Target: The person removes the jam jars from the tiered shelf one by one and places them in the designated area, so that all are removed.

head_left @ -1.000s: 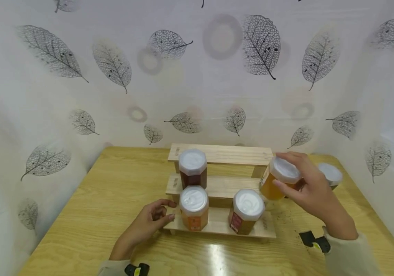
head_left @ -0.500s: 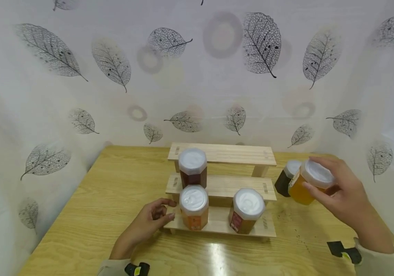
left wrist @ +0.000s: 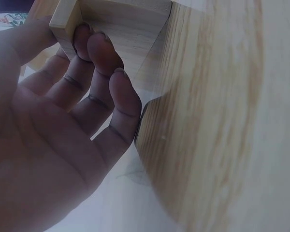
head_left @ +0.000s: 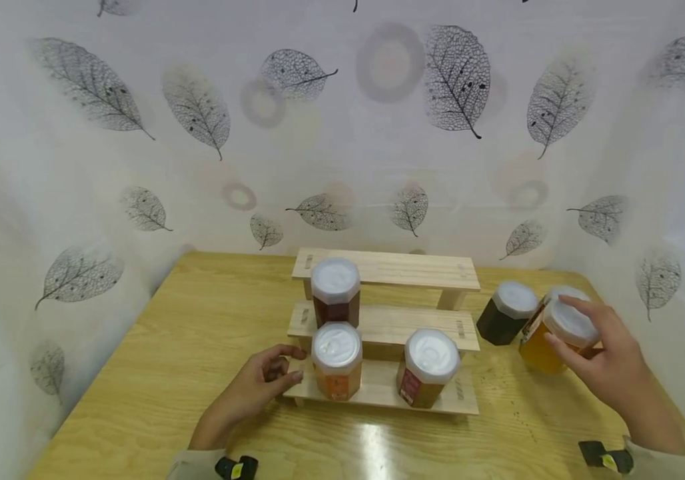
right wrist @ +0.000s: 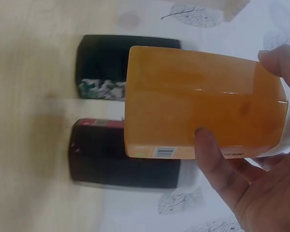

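My right hand [head_left: 612,360] grips an orange jar [head_left: 539,350] by its white lid, thumb and fingers on opposite sides. The jar hangs tilted beside a dark jar [head_left: 500,322] on the table's right. Another white-lidded jar [head_left: 567,293] is mostly hidden behind it; in the right wrist view, a green-black jar [right wrist: 101,67] and a dark red jar [right wrist: 121,159] stand behind. My left hand [head_left: 252,390] holds the left end of the lowest shelf of a wooden step rack [head_left: 378,383], thumb and forefinger at its edge, other fingers curled.
An orange-labelled jar [head_left: 338,363] and a pink-labelled jar [head_left: 428,367] stand on the lowest shelf. A dark red jar [head_left: 336,293] stands on the middle shelf, at the left. A leaf-print curtain [head_left: 330,133] encloses the wooden table [head_left: 198,320] at back and sides.
My right hand has carried the orange jar rightward from the rack's right end, then slightly lower, bringing the dark jar into full view. The left hand stays at the rack.
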Demonstrator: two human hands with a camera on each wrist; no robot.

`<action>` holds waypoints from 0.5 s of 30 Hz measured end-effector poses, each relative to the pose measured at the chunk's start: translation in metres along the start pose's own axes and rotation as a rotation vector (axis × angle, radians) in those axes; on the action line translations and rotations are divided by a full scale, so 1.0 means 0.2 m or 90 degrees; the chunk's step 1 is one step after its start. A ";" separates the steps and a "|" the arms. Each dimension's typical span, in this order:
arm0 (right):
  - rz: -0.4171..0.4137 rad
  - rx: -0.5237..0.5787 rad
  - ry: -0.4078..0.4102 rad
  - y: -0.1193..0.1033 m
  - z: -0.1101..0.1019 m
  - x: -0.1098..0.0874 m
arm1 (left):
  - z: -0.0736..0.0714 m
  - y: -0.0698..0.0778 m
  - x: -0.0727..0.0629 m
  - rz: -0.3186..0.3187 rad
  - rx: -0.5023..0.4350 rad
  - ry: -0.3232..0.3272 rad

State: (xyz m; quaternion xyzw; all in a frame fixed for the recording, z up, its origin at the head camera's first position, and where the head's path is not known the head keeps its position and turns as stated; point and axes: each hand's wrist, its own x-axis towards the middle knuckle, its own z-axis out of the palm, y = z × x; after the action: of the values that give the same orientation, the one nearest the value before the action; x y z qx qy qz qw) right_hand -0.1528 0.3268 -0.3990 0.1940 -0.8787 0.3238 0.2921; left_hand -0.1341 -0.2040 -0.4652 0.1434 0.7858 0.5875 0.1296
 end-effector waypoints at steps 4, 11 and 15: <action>-0.002 -0.010 0.003 0.03 0.00 -0.02 | 0.00 0.00 0.00 -0.006 -0.001 0.001; 0.020 -0.031 0.006 0.09 0.01 -0.08 | 0.00 0.01 0.00 -0.015 -0.012 0.000; 0.026 -0.040 0.009 0.11 0.01 -0.10 | 0.00 0.01 0.00 -0.014 -0.014 0.002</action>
State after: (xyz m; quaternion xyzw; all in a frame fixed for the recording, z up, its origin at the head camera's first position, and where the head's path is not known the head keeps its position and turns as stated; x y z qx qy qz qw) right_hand -0.1503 0.3447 -0.4234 0.1650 -0.8901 0.3035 0.2973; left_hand -0.1335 -0.2037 -0.4641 0.1321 0.7812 0.5947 0.1364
